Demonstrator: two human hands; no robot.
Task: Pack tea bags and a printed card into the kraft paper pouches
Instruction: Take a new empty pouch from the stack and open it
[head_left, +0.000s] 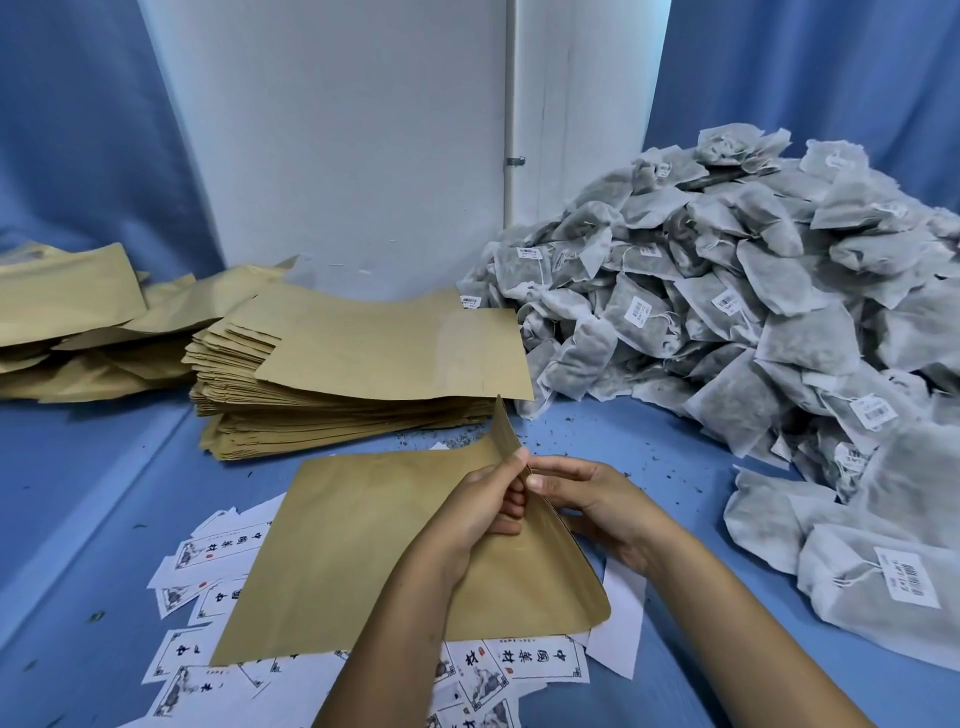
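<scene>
A kraft paper pouch (343, 551) lies over the scattered printed cards (540, 662) in front of me. My left hand (472, 514) and my right hand (597, 499) both pinch its right-hand mouth edge, thumbs close together, with one flap lifted upward. A tall stack of flat kraft pouches (363, 364) sits just behind it. A big heap of grey tea bags (737, 301) with barcode tags fills the right side.
More kraft pouches (72, 322) lie loosely piled at the far left. The blue table (93, 493) carries tea crumbs. A white wall panel with a pipe (511, 104) and blue curtains stand behind.
</scene>
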